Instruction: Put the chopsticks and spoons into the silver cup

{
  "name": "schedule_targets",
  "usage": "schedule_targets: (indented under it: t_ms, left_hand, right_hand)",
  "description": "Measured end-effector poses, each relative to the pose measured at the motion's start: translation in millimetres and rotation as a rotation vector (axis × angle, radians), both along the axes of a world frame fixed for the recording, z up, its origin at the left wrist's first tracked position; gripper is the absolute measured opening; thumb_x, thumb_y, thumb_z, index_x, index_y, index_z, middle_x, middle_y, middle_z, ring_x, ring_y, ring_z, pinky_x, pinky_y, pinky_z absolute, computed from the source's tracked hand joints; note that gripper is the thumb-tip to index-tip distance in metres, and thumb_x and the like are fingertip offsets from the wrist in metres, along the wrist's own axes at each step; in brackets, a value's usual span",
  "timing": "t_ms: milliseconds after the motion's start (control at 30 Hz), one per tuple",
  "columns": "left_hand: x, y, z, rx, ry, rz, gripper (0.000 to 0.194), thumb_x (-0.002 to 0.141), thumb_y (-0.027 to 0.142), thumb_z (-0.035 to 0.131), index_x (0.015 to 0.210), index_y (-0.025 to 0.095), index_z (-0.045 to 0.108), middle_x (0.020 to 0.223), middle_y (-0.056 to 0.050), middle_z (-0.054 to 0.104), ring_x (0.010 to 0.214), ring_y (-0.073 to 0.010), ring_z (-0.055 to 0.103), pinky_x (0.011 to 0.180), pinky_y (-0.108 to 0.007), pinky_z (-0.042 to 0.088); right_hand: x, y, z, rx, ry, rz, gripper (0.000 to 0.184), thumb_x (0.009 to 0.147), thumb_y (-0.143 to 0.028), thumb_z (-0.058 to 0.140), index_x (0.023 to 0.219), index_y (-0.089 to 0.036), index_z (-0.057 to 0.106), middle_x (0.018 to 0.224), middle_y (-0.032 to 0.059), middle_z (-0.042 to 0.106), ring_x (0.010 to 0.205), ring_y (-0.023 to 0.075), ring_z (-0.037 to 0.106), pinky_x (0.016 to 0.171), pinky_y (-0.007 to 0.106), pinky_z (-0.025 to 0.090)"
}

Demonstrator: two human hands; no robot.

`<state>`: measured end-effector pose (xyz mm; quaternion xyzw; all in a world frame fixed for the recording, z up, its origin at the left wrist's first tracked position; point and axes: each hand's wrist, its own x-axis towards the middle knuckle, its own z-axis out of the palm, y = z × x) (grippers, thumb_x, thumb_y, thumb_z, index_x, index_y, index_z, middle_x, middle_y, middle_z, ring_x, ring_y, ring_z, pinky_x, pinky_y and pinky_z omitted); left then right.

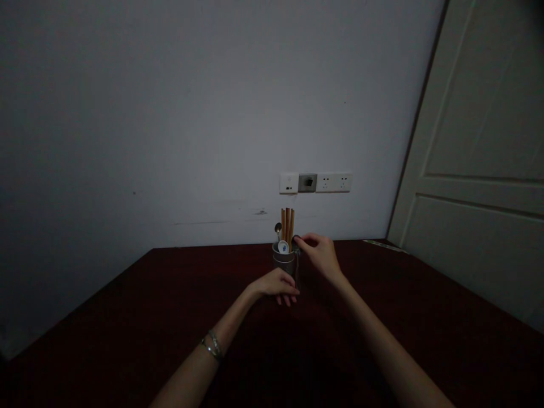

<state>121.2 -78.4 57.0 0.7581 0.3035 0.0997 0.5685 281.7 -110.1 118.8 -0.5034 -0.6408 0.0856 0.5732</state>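
A grey cylindrical holder [283, 258] stands upright on the dark red table, with several wooden chopsticks [287, 224] rising from it. Also in it are a small metal spoon [277, 228] and a white spoon with a blue mark [283, 246]. At the holder's right rim, my right hand [321, 254] pinches the dark rounded end of what looks like a spoon [296, 238] between thumb and fingertips. In front of the holder, my left hand [278, 283] hangs palm down, its fingers loosely apart and nothing visible in them. It covers the holder's lower part.
Dark red tabletop [204, 283] spreads around the holder, ending at a pale wall [191, 141]. Wall sockets [334, 182] sit above and to the right of the holder. A panelled door [480, 141] borders the right side, with a thin strip [385, 245] lying near it.
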Motion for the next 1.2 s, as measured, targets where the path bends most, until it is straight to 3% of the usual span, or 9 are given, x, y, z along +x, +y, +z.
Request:
schedule_targets:
  t_ms: [267, 500, 700, 800, 1033, 1200]
  left_hand:
    - [3.4, -3.0, -7.4, 0.011, 0.051, -0.025, 0.029, 0.056, 0.037, 0.072, 0.065, 0.012, 0.059, 0.063, -0.002, 0.063, 0.048, -0.0101, 0.058, 0.043, -0.019, 0.041]
    - [-14.0, 14.2, -21.9, -0.017, 0.083, -0.037, 0.03, 0.058, 0.032, 0.071, 0.081, 0.013, 0.065, 0.067, -0.002, 0.065, 0.051, -0.0111, 0.059, 0.043, -0.019, 0.041]
    - [-28.4, 27.2, -39.1, -0.056, 0.014, 0.099, 0.028, 0.06, 0.035, 0.068, 0.074, 0.011, 0.066, 0.067, -0.004, 0.066, 0.052, -0.0103, 0.059, 0.043, -0.018, 0.039]
    - [-30.1, 28.9, -44.0, -0.075, -0.022, 0.168, 0.029, 0.06, 0.036, 0.068, 0.073, 0.01, 0.065, 0.065, -0.004, 0.065, 0.05, -0.0097, 0.058, 0.043, -0.018, 0.039]
    - [-28.9, 29.9, -46.7, -0.075, -0.042, 0.162, 0.028, 0.061, 0.036, 0.068, 0.072, 0.01, 0.065, 0.061, -0.002, 0.062, 0.046, -0.0091, 0.056, 0.041, -0.019, 0.038]
    - [-28.9, 27.9, -44.0, -0.065, -0.023, 0.165, 0.028, 0.063, 0.036, 0.066, 0.073, 0.01, 0.065, 0.06, -0.002, 0.062, 0.046, -0.0089, 0.055, 0.041, -0.019, 0.039]
  right_hand:
    - [13.0, 0.7, -1.1, -0.086, -0.112, 0.055, 0.029, 0.075, -0.042, 0.055, 0.069, -0.016, 0.068, 0.066, 0.0039, 0.068, 0.062, 0.0167, 0.06, 0.059, 0.025, 0.041]
    - [19.4, -0.4, 1.7, -0.018, -0.109, 0.014, 0.03, 0.075, -0.044, 0.056, 0.069, -0.017, 0.068, 0.067, 0.0037, 0.068, 0.063, 0.0172, 0.06, 0.061, 0.026, 0.041]
    - [24.1, 1.3, 9.7, 0.032, -0.034, -0.059, 0.034, 0.074, -0.047, 0.055, 0.07, -0.016, 0.068, 0.07, 0.0052, 0.069, 0.065, 0.0179, 0.061, 0.063, 0.027, 0.043]
    - [24.4, 12.4, 20.4, 0.094, -0.008, -0.094, 0.035, 0.074, -0.048, 0.055, 0.071, -0.015, 0.069, 0.07, 0.0057, 0.069, 0.066, 0.0176, 0.061, 0.064, 0.027, 0.043]
    - [15.8, 56.6, 56.9, 0.206, -0.062, -0.209, 0.036, 0.074, -0.048, 0.054, 0.072, -0.016, 0.069, 0.071, 0.006, 0.068, 0.064, 0.0161, 0.059, 0.062, 0.026, 0.042]
    - [9.8, 76.2, 60.1, 0.172, -0.163, -0.308, 0.035, 0.077, -0.047, 0.051, 0.075, -0.018, 0.069, 0.075, 0.006, 0.068, 0.067, 0.0166, 0.059, 0.06, 0.026, 0.04]
